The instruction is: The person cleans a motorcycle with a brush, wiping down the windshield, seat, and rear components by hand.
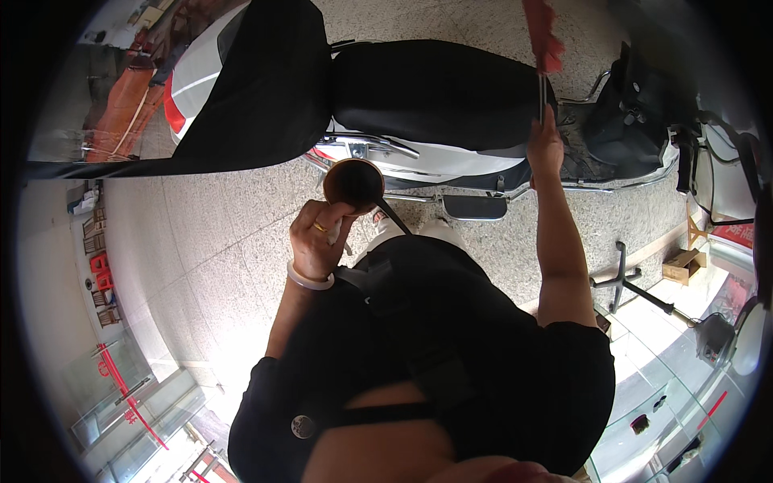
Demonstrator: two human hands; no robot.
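My left hand (pixel 317 238), with a ring and a pale bangle, grips the rim of a round, dark-lined cup-like container (pixel 354 186). A dark strip extends from beside it towards my waist. My right hand (pixel 546 148) is raised at the front end of the scooter's seat and holds the thin handle of a red duster (pixel 545 45), whose head points away from me. In front of me stands a white electric scooter (pixel 435 164) with a long black seat (pixel 435 93). A black cover (pixel 266 96) lies over the part left of the seat. What the container holds is too dark to tell.
The scooter's footrest (pixel 474 207) sticks out near my feet. A chair base on its side (pixel 622 281) and a cardboard box (pixel 683 265) are at the right, by a glass case (pixel 658 386). Red stools (pixel 99 271) stand far left, along the wall. The floor (pixel 211 241) is speckled tile.
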